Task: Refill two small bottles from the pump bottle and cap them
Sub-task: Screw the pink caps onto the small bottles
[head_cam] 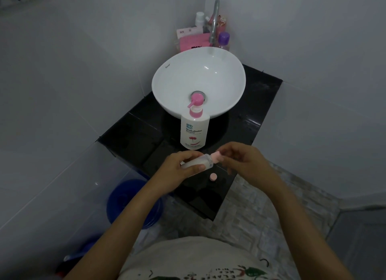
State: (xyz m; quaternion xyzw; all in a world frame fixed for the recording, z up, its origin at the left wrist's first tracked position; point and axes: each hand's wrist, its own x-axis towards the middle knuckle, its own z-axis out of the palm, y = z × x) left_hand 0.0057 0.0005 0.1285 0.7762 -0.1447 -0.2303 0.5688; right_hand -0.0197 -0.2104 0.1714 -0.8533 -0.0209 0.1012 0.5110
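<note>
Both hands over black counter (129,133): left hand (177,169) clamped round small bottle (198,163) lying sideways, right hand (244,160) fingers pinching its pink cap (216,157); pump bottle (194,131) upright behind.

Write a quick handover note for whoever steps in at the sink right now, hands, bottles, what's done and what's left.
Left hand holds a small bottle on its side, white liquid inside. Right hand pinches the pink cap at its neck; whether it is fully seated can't be told. Pump bottle stands on the black counter in front of the basin. A loose pink cap lies on the counter below the hands. Second small bottle isn't visible. Left: finish capping, then find it.
</note>
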